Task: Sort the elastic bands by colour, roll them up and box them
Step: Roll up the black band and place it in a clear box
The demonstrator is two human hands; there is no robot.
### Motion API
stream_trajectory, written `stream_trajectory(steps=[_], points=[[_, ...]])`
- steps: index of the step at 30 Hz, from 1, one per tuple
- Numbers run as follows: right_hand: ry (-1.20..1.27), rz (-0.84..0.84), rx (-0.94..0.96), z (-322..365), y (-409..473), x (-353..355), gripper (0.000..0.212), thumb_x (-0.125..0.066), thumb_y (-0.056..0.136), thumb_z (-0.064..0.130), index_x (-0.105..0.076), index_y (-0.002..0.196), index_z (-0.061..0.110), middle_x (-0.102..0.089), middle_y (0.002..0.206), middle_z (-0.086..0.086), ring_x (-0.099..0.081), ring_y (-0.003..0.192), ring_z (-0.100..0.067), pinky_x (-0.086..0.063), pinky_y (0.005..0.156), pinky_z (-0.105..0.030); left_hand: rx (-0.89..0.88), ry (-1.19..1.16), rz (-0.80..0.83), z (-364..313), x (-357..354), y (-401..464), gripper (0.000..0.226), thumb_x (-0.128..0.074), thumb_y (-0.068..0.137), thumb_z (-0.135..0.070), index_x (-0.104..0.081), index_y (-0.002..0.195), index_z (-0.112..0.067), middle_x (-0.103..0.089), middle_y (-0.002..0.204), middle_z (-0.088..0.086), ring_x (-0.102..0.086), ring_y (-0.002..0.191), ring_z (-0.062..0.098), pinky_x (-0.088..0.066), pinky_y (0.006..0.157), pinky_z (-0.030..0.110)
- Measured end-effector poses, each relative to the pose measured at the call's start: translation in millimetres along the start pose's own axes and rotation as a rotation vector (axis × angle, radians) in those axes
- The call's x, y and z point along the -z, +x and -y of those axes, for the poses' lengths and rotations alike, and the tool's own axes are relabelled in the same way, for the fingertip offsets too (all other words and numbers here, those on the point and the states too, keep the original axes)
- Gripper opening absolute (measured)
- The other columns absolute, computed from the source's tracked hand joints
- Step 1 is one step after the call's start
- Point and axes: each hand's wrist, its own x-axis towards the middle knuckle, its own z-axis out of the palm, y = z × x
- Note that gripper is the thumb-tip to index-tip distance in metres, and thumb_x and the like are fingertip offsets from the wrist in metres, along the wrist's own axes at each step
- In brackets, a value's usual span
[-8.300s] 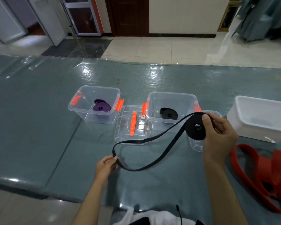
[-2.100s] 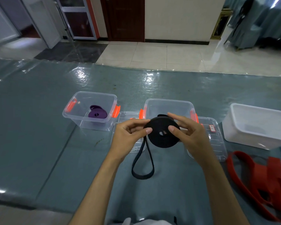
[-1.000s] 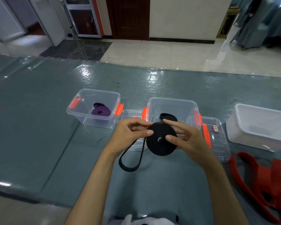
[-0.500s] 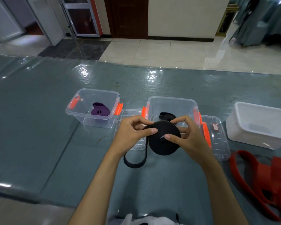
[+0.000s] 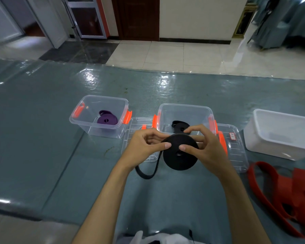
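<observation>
Evidently soft and springy, the black band roll (image 5: 180,155) sits between the fingers of both hands, above the table and just in front of the clear box (image 5: 185,110). The right hand (image 5: 203,148) clamps it, thumb on the near face and fingers behind; the left hand (image 5: 144,147) pinches its edge. Below the left fingers hangs a loose tail (image 5: 146,175). It looks light, and would likely unwind unless gripped across both flat faces.

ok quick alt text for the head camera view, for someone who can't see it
Two bare hands, left hand and right hand, hold a nearly rolled black band above a grey-green table, a short loop of it hanging loose. Behind stand a clear box holding a black roll and another clear box holding a purple roll; red bands lie at right.
</observation>
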Motion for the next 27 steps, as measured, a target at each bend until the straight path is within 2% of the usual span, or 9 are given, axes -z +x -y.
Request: stream_trajectory(steps=[3, 7, 11, 14, 16, 19, 23, 25, 27], points=[[0.041, -0.045, 0.063, 0, -3, -3, 0.039, -0.087, 0.082, 0.011, -0.076, 0.116, 0.027, -0.081, 0.107, 0.004, -0.08, 0.096, -0.016, -0.063, 0.079, -0.024, 0.049, -0.011, 0.024, 5, 3, -2, 0.027, -0.087, 0.085, -0.013, -0.081, 0.11, -0.022, -0.081, 0.108, 0.003, -0.079, 0.102, 0.022, -0.058, 0.089, 0.022], [0.065, -0.136, 0.043, -3, -4, -8, 0.031, -0.088, 0.082, 0.008, -0.074, 0.102, 0.027, -0.082, 0.102, -0.001, -0.08, 0.092, -0.02, -0.063, 0.073, -0.025, 0.026, -0.047, 0.037, 7, 5, -4, 0.037, -0.084, 0.088, -0.015, -0.078, 0.123, -0.026, -0.079, 0.118, 0.001, -0.076, 0.11, 0.021, -0.057, 0.094, 0.022], [0.062, -0.059, -0.048, -6, 0, -4, 0.033, -0.089, 0.082, 0.01, -0.06, 0.096, 0.018, -0.08, 0.097, -0.01, -0.081, 0.087, -0.026, -0.065, 0.069, -0.035, 0.005, -0.025, -0.02, 7, 3, -1, 0.023, -0.088, 0.084, -0.012, -0.078, 0.104, -0.019, -0.081, 0.1, 0.006, -0.079, 0.096, 0.024, -0.06, 0.085, 0.025], [0.059, 0.0, -0.034, -6, -1, 0, 0.036, -0.089, 0.083, 0.013, -0.069, 0.111, 0.024, -0.081, 0.1, -0.008, -0.08, 0.088, -0.024, -0.063, 0.071, -0.028, -0.006, 0.0, -0.038, 9, -3, -1, 0.019, -0.089, 0.082, -0.012, -0.076, 0.094, -0.018, -0.08, 0.093, 0.008, -0.079, 0.092, 0.026, -0.061, 0.085, 0.029], [0.082, -0.046, -0.002, -6, -2, 2, 0.033, -0.089, 0.083, 0.016, -0.075, 0.111, 0.025, -0.082, 0.099, -0.005, -0.08, 0.09, -0.023, -0.064, 0.075, -0.029, -0.008, -0.009, -0.005, 9, -6, -2, 0.022, -0.088, 0.084, -0.013, -0.077, 0.102, -0.019, -0.08, 0.101, 0.007, -0.079, 0.096, 0.027, -0.062, 0.088, 0.033], [0.107, -0.166, 0.013, -9, -1, 6, 0.025, -0.091, 0.081, 0.019, -0.074, 0.099, 0.026, -0.081, 0.102, -0.007, -0.079, 0.097, -0.027, -0.065, 0.081, -0.037, -0.016, -0.003, 0.079, 6, -5, -1, 0.04, -0.086, 0.086, -0.012, -0.075, 0.122, -0.027, -0.079, 0.112, 0.004, -0.078, 0.101, 0.025, -0.061, 0.091, 0.03], [0.106, -0.031, -0.094, -11, -1, 10, 0.034, -0.09, 0.083, 0.018, -0.062, 0.102, 0.025, -0.079, 0.103, -0.011, -0.08, 0.089, -0.03, -0.066, 0.072, -0.039, -0.005, 0.0, 0.083, 8, -4, 3, 0.039, -0.087, 0.084, -0.013, -0.076, 0.119, -0.025, -0.08, 0.112, 0.003, -0.078, 0.105, 0.024, -0.061, 0.093, 0.032], [0.017, 0.037, -0.094, -12, -2, 11, 0.042, -0.09, 0.083, 0.019, -0.066, 0.116, 0.029, -0.078, 0.109, -0.006, -0.08, 0.09, -0.025, -0.065, 0.071, -0.034, 0.021, 0.019, 0.1, 12, -6, 3, 0.037, -0.089, 0.083, -0.017, -0.076, 0.117, -0.026, -0.08, 0.112, 0.003, -0.078, 0.104, 0.023, -0.062, 0.094, 0.035], [0.0, 0.014, -0.079, -14, -2, 9, 0.041, -0.09, 0.083, 0.022, -0.071, 0.118, 0.029, -0.08, 0.106, -0.003, -0.079, 0.091, -0.023, -0.065, 0.074, -0.031, 0.04, 0.016, 0.068, 16, -9, 3, 0.035, -0.09, 0.082, -0.021, -0.076, 0.114, -0.025, -0.08, 0.111, 0.002, -0.078, 0.102, 0.023, -0.062, 0.094, 0.035]])
